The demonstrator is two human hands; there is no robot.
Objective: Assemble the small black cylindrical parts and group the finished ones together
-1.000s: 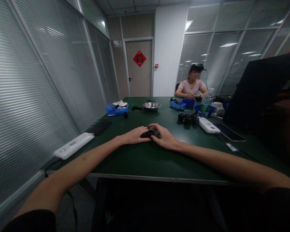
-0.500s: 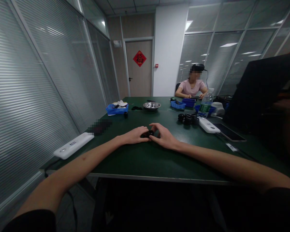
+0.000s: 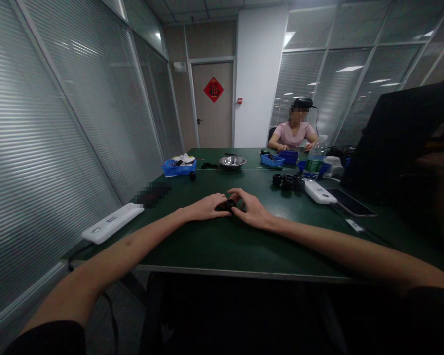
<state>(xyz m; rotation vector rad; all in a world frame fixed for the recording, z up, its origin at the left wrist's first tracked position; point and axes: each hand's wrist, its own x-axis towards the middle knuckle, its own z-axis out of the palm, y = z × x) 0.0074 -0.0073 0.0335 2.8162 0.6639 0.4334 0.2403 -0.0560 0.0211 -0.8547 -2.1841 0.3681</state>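
Both my hands meet over the middle of the green table (image 3: 222, 246). A small black ring-shaped part (image 3: 231, 203) sits between them, partly covered by fingers. From the left, my left hand (image 3: 208, 206) closes its thumb and fingers on it. My right hand (image 3: 249, 209) curves around its right side, thumb near the front and index finger arched over the back. More black round parts (image 3: 287, 182), several in a cluster, lie to the right beyond my right hand. The exact kind of these parts is too dark to make out.
Farther back are a metal bowl (image 3: 232, 162), a blue basket (image 3: 179, 166) with items, and a blue tray (image 3: 273, 160). At right stand a water bottle (image 3: 314, 160), a white power bank (image 3: 319, 192), a phone (image 3: 351, 202) and a dark monitor (image 3: 399, 138). A person (image 3: 295, 133) sits opposite.
My right thumb and fingers have shifted very slightly around the black part. The left hand stays put. Across the table, the person's hand has moved a little toward the blue box.
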